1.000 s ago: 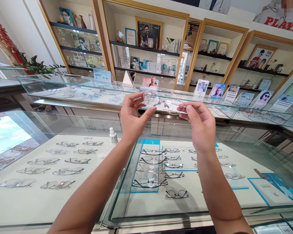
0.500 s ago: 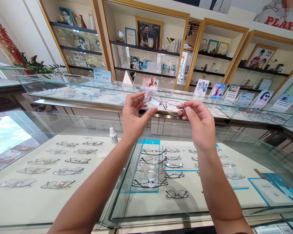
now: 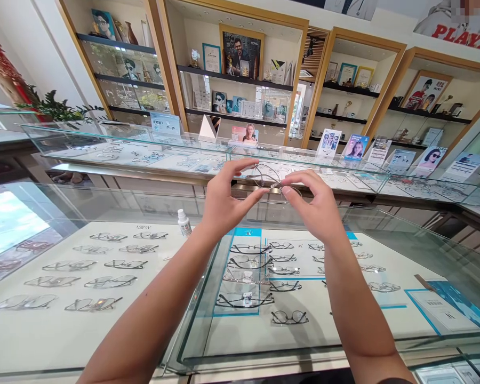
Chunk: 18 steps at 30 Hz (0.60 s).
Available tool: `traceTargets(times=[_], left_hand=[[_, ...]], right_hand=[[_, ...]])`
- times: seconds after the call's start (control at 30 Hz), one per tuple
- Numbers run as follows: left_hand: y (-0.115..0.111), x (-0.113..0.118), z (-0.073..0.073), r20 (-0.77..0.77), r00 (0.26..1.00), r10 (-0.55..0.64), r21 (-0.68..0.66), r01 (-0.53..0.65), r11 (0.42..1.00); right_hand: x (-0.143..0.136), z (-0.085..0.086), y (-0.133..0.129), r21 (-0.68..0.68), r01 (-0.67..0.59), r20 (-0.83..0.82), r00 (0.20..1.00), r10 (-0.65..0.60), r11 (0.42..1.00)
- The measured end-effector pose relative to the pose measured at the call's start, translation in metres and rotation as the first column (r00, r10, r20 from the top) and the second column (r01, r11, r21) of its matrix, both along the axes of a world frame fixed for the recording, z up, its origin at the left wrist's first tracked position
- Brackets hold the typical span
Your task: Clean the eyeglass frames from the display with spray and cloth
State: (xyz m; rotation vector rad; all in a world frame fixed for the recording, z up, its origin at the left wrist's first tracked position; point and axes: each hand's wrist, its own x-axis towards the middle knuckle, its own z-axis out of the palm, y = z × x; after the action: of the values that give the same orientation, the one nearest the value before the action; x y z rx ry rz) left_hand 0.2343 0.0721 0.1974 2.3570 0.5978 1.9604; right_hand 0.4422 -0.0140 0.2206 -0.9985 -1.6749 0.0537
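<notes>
One left hand point(image 3: 229, 197), one right hand point(image 3: 314, 207), one pair of glasses point(image 3: 276, 186) between them, one bottle point(image 3: 184, 223)
Near left desk point(image 3: 44, 341): ten pairs point(image 3: 126, 264). Near right desk point(image 3: 232, 344): four pairs in the first column point(image 3: 251, 248), five in the second point(image 3: 289, 320); those around the arm point(image 3: 352, 298) are partly hidden. Far desk point(image 3: 124, 170): nine cards point(image 3: 329, 144). Behind: four cabinets point(image 3: 196, 32).

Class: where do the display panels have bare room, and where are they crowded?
Bare: left panel, between its front glasses and near edge; right panel, between the blue-outlined strip and near edge. Crowded: that strip.
</notes>
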Motion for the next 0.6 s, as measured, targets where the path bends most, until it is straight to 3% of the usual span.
traceTargets(times=[0.13,0.33,0.47,0.6], left_hand=[[-0.004,0.001,-0.001,-0.005,0.997,-0.074,-0.029,0.074,0.997],[-0.003,-0.001,0.000,0.044,0.961,-0.274,-0.179,0.277,0.944],[-0.001,-0.002,0.001,0.099,0.887,-0.451,-0.263,0.460,0.848],[0.001,-0.003,0.002,0.152,0.809,-0.568,-0.314,0.584,0.748]], right_hand=[[0.004,-0.002,0.005,-0.065,-0.044,0.002,0.999,0.045,0.997],[0.009,-0.003,0.011,-0.219,-0.234,-0.123,0.970,0.212,0.947],[0.009,-0.002,0.014,-0.336,-0.365,-0.252,0.923,0.290,0.869],[0.010,-0.003,0.017,-0.409,-0.533,-0.412,0.832,0.372,0.740]])
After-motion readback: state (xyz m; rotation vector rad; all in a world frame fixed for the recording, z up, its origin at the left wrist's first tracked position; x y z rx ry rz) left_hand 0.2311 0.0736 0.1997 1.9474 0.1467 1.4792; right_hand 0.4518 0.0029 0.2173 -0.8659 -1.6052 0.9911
